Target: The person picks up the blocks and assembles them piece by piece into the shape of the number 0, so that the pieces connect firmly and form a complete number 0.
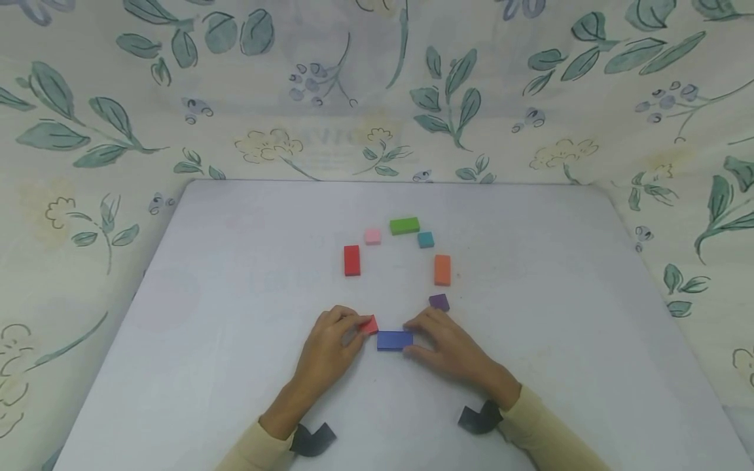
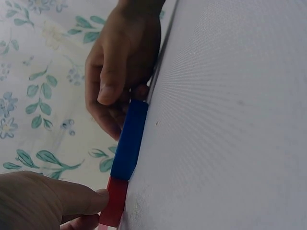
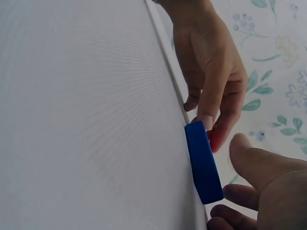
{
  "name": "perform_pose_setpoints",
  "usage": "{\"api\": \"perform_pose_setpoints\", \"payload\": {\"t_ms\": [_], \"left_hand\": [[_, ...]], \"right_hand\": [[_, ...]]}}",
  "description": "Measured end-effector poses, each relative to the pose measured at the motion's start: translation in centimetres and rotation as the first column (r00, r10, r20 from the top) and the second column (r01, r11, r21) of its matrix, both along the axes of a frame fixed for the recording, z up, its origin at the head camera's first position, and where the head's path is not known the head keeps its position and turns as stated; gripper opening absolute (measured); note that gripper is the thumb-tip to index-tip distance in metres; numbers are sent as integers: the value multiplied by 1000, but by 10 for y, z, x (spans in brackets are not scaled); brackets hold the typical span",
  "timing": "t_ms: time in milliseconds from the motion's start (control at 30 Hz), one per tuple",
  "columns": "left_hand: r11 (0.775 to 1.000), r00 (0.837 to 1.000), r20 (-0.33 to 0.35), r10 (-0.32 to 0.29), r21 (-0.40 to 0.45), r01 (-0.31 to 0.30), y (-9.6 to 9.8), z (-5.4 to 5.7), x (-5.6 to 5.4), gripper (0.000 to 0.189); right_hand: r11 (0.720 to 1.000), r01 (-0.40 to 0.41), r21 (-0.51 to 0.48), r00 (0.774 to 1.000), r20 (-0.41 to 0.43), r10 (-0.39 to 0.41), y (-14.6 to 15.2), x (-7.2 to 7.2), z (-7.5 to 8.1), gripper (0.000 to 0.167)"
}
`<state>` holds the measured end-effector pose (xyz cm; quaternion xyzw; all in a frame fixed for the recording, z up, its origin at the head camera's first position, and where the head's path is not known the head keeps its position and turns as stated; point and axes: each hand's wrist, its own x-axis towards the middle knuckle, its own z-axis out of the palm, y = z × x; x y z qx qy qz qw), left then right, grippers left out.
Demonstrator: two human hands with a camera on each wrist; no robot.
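A small red block (image 1: 370, 325) is pinched between the thumb and index finger of my left hand (image 1: 332, 347). Its end meets the left end of a blue rectangular block (image 1: 394, 341), which lies flat on the white tabletop. Around the blue block's right end, my right hand (image 1: 450, 347) has its thumb and index finger spread apart. In the right wrist view the thumb stands off from the blue block (image 3: 204, 163), while another fingertip is right at its near end. The left wrist view shows the red block (image 2: 114, 203) in line with the blue one.
Beyond my hands, more blocks form a ring: red (image 1: 351, 260), pink (image 1: 372, 236), green (image 1: 404, 226), teal (image 1: 425, 240), orange (image 1: 442, 270) and purple (image 1: 438, 301), the last just past my right fingers. Floral cloth (image 1: 353, 98) surrounds the white table (image 1: 235, 229).
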<state>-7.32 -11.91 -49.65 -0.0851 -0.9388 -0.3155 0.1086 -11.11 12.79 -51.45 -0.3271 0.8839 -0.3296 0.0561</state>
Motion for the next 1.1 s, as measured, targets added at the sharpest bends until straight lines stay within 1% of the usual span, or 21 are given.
{"api": "perform_pose_setpoints", "payload": {"t_ms": [133, 267, 367, 500, 567, 633, 800, 967, 1100], "left_hand": [[1000, 1000, 6, 1, 4, -1, 0, -1, -1, 32], [1000, 1000, -1, -6, 19, 6, 0, -2, -2, 31], [1000, 1000, -7, -9, 29, 9, 0, -2, -3, 31], [999, 1000, 4, 3, 36, -3, 0, -2, -2, 30], [999, 1000, 13, 9, 35, -10, 0, -2, -2, 30], [999, 1000, 18, 14, 34, -15, 0, -2, -1, 29], [999, 1000, 21, 20, 32, -21, 2, -2, -1, 29], [999, 1000, 19, 19, 36, -19, 1, -3, -1, 29], [999, 1000, 6, 10, 46, -10, 0, -3, -1, 29]], "right_hand": [[997, 31, -68, 999, 28, -29, 1, 0, 3, 33], [988, 108, -115, 994, 34, -105, 5, -1, 10, 26], [981, 135, -140, 990, -18, -139, 12, -7, 16, 24], [977, 141, -163, 986, -66, -153, 26, -20, 24, 25], [976, 154, -154, 985, -60, -165, 35, -25, 26, 27], [977, 175, -119, 982, -48, -182, 43, -30, 28, 28], [974, 225, -37, 973, -44, -226, 58, -38, 25, 30], [967, 252, -22, 967, -23, -253, 57, -39, 20, 31], [958, 286, 27, 958, -4, -286, 50, -36, 19, 37]]}}
